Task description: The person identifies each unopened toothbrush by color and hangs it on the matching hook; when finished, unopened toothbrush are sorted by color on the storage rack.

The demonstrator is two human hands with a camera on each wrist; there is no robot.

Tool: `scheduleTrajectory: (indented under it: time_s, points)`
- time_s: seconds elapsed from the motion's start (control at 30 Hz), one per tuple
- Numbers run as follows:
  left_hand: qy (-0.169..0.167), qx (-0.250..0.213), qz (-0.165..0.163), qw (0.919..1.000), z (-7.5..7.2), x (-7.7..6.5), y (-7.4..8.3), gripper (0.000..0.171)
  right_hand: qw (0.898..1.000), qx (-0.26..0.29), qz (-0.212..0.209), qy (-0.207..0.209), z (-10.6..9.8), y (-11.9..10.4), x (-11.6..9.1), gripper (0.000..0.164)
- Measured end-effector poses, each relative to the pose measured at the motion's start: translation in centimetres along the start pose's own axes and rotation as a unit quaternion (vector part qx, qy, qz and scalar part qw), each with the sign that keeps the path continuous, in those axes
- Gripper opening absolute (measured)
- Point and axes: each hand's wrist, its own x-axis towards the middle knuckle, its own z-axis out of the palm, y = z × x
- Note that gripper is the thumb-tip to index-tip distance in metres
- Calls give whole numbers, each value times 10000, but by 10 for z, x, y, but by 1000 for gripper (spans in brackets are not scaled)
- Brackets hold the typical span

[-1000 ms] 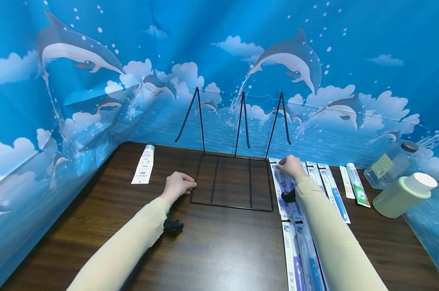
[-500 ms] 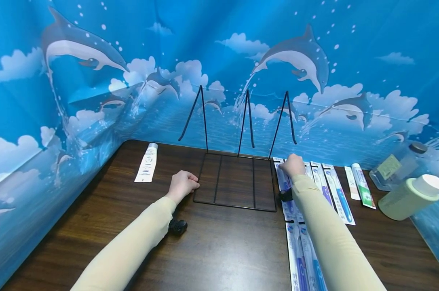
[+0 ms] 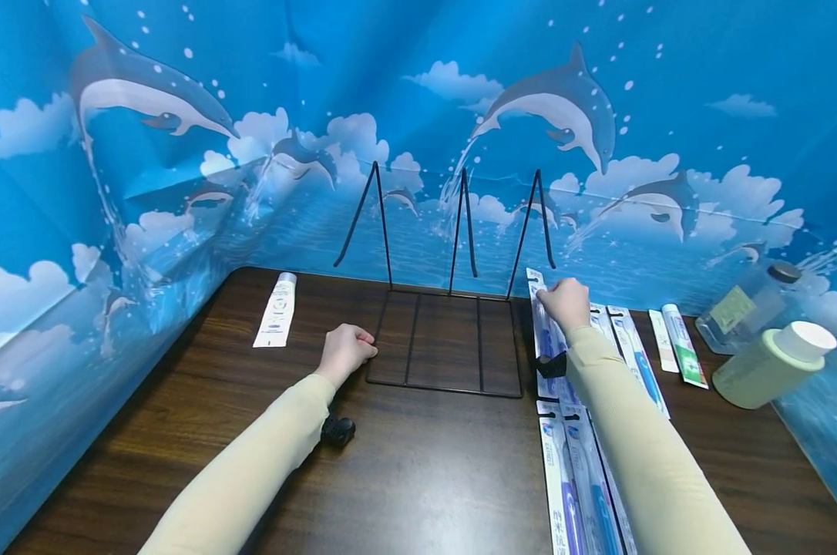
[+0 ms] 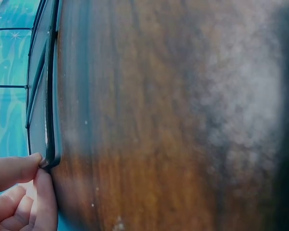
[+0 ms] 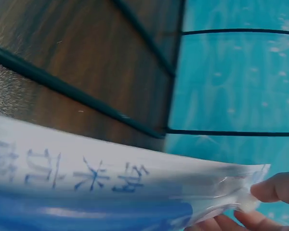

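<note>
Toothbrush pack [image 3: 545,324], pinched at its top end by the right hand [image 3: 566,303], has lifted off the surface [image 3: 418,470] beside the wire rack [image 3: 445,343] since a second ago; the left hand [image 3: 345,351] still pinches the rack's near-left corner.

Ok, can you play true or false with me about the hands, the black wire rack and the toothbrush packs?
1. The left hand pinches the edge of the black wire rack. True.
2. The right hand holds a green bottle. False: it pinches the top end of a toothbrush pack.
3. The wire rack is full of toothbrushes. False: nothing sits in it.
4. A toothpaste tube lies left of the rack. True.
5. The green bottle lies on its side. True.
</note>
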Motion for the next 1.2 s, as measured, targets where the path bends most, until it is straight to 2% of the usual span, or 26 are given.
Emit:
scheduleTrajectory:
  time_s: [0.1, 0.27, 0.57, 0.7, 0.97, 1.2]
  points:
    - [10, 27, -12, 10000, 1, 3, -2, 15, 9989, 412, 200, 130, -14, -5, -2, 20]
    - [-67, -56, -66, 9999, 0, 5, -6, 16, 9949, 902, 316, 320, -33, -10, -8, 31]
    - [-129, -122, -139, 9997, -3, 3, -11, 19, 9794, 1733, -518, 894, -49, -13, -23, 40]
    - [-174, -147, -117, 9997, -3, 1, -10, 20, 9717, 1813, -857, 1251, -58, -18, -36, 39]
    - [-234, -238, -143, 9993, -3, -3, -7, 20, 9623, 1700, -1360, 1632, -81, -29, -71, 41]
    - [-292, -315, -77, 9990, -3, -3, -3, 21, 9461, 1822, -1801, 1984, -96, -33, -97, 39]
